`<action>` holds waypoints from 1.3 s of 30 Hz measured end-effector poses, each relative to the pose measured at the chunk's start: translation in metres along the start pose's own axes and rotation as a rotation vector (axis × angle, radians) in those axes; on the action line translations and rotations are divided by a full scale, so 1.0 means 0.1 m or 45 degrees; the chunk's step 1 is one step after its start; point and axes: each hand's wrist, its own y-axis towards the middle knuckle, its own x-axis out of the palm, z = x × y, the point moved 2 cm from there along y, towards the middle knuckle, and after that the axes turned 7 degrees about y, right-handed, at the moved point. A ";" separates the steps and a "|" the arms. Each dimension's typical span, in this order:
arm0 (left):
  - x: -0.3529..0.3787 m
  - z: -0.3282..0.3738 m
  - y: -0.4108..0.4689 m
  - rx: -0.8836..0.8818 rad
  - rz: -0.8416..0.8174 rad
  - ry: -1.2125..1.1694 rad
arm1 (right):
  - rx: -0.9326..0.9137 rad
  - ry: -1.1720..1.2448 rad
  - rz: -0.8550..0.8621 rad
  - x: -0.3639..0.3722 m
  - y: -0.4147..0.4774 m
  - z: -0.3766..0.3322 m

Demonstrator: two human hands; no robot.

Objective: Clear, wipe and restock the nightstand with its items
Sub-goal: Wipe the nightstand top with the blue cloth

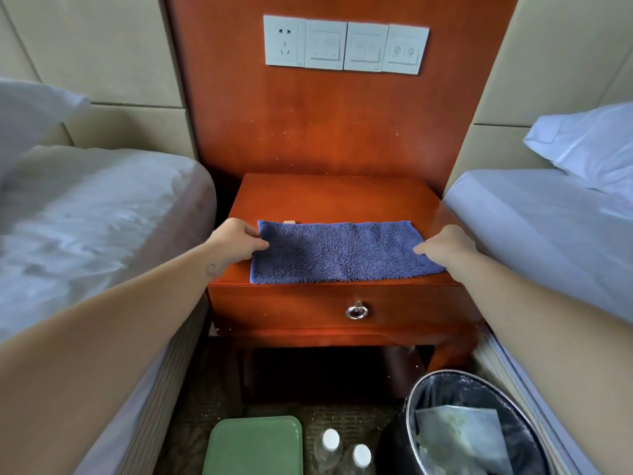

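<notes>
Cloth (342, 252), blue and folded into a long strip, lies flat on the front part of the wooden nightstand (335, 197). The left hand (236, 240) pinches its left end and the right hand (445, 245) pinches its right end, fingers curled on the fabric. On the floor below are a green tray (255, 447), two clear bottles (330, 443) and a lined waste bin (409, 416).

The nightstand (335, 197) is glossy reddish-brown wood, matching the wall panel (325, 114), which is flecked with pale specks. The cloth (342, 252) is deep blue-violet. The switch plates (346, 44) are white, the drawer ring (357, 311) silver. The carpet (342, 419) is dark and speckled, the tray (255, 447) pale green, the bottles (330, 443) clear with white caps, the bin (390, 450) black with a silver rim. The sheets (102, 217) are white, the headboards (102, 63) beige.
</notes>
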 end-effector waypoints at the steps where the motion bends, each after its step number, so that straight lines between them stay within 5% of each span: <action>1: -0.01 0.01 0.00 -0.022 -0.012 -0.041 | -0.007 0.016 -0.003 -0.01 -0.01 0.00; 6: 0.01 0.07 0.02 -0.062 -0.018 -0.131 | -0.037 0.139 0.023 -0.05 0.00 -0.08; 12: 0.06 0.16 0.25 -0.143 -0.070 -0.285 | 0.129 0.480 -0.209 0.05 0.20 -0.19; 17: 0.04 0.29 0.37 -0.029 -0.110 -0.177 | 0.173 0.462 -0.281 0.19 0.27 -0.38; 21: -0.03 0.27 0.44 -0.022 -0.128 -0.172 | -0.105 0.128 -0.233 0.20 0.24 -0.46; 25: -0.25 0.34 0.46 0.027 -0.137 -0.171 | -0.223 0.282 -0.125 -0.04 0.29 -0.59; 31: -0.82 0.75 0.42 0.099 -0.142 -0.215 | -0.119 0.719 -0.267 -0.71 0.34 -1.03; 39: -1.67 1.30 0.14 0.221 -0.054 -0.248 | -0.276 0.733 -0.343 -1.56 0.07 -1.50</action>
